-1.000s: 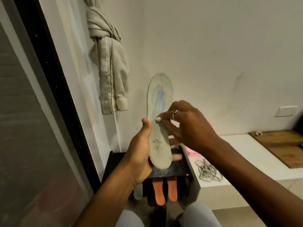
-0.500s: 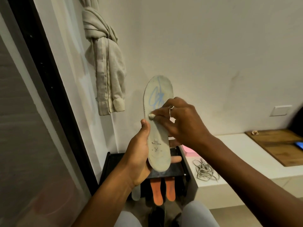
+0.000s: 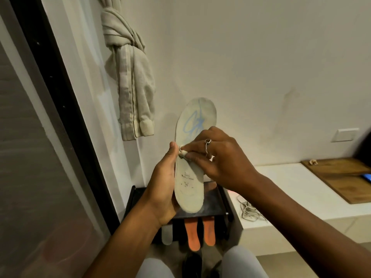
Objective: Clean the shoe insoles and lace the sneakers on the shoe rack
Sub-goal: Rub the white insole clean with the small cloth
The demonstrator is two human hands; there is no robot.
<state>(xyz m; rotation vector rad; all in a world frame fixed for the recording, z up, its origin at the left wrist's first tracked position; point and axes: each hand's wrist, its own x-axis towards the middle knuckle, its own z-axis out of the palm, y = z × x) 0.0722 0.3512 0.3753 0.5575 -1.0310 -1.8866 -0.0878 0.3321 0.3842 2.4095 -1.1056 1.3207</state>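
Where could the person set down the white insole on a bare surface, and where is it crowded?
Free: the white ledge between the tangled laces and the wooden board. The black rack's top looks bare, though partly hidden. Crowded: below it, two orange insoles and a pale insole.

The person is wearing a silver ring [image 3: 208, 144] on a finger of the right hand [image 3: 224, 157] and pale grey trousers [image 3: 245, 263] over both knees, while both forearms [image 3: 291, 207] are showing bare from the wrists to the lower edge of view.
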